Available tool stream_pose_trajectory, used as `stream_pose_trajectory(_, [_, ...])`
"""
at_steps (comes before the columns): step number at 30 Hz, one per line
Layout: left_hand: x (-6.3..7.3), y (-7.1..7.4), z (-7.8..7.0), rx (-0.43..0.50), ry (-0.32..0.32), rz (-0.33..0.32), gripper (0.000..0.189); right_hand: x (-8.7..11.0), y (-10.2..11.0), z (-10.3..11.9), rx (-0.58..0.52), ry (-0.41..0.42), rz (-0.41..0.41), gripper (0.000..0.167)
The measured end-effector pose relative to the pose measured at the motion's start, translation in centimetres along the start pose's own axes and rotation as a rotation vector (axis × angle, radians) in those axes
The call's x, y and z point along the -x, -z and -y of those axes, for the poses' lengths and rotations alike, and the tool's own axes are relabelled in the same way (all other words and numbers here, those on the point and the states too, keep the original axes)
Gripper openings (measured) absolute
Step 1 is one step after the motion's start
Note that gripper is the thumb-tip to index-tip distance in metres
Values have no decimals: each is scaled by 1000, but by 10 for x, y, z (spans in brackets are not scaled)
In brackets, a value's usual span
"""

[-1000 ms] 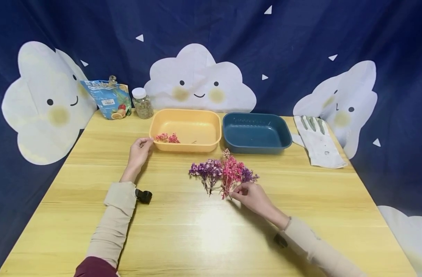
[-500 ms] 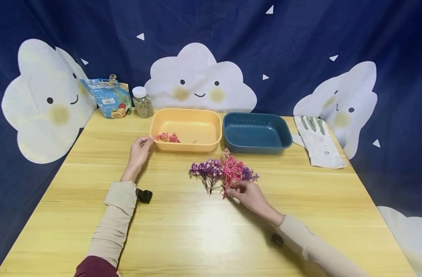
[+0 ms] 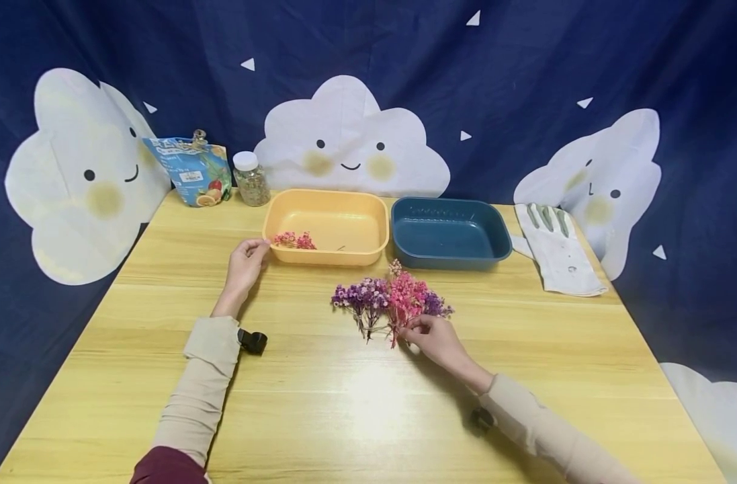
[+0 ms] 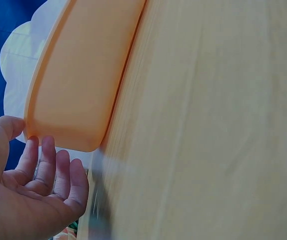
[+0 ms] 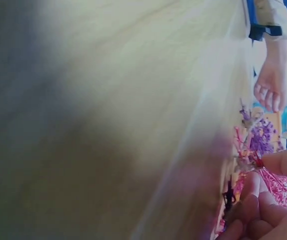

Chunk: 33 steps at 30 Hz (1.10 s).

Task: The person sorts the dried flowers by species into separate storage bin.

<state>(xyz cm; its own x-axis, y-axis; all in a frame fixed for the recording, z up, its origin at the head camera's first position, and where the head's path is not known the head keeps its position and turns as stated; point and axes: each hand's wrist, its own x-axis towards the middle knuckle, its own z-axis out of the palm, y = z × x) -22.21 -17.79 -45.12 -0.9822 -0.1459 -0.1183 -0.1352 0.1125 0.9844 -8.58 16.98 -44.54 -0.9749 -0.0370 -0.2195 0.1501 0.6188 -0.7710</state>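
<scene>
At the near left corner of the yellow tub (image 3: 344, 258), my left hand (image 3: 244, 270) pinches the rim between thumb and forefinger; the left wrist view shows the other fingers (image 4: 77, 182) spread loosely below. My right hand (image 3: 441, 344) pinches the stems of a bunch of pink dried flowers (image 3: 407, 293) lying mid-table. In the right wrist view, the thumb (image 5: 283, 162) presses on these stems. Purple dried flowers (image 3: 368, 296) lie just left of the pink ones, and another purple bunch (image 3: 436, 306) shows partly behind them. A small pink sprig (image 3: 294, 240) lies inside the yellow tub.
Right of the yellow tub stands a dark blue tub (image 3: 451, 261). A white work glove (image 3: 558, 259) lies at the far right. Toward the back left are a blue pouch (image 3: 193, 175) and a white-capped jar (image 3: 251, 185). A cloud-patterned curtain (image 3: 356, 40) encloses the table (image 3: 320, 417).
The right fingers have shifted slightly up and left onto the pink flower stems. The left hand stays at the tub's corner.
</scene>
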Motion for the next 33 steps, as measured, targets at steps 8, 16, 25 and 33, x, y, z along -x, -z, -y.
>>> stream_pose_trajectory(8, [1, 2, 1, 3, -4, 2, 21, 5, 13, 8, -101, -39, -3, 11])
stream_pose_trajectory(16, [2, 2, 0, -2, 2, 1, 24, 6, 22, 11, -136, 0, -18, 12])
stream_pose_trajectory(25, [2, 2, -1, -16, -5, 9, 22, -7, 32, 27, -135, 38, -70, 18])
stream_pose_trajectory(33, [1, 2, -1, -42, -1, 15, 33, -37, 42, 51, -128, 120, -118, 23])
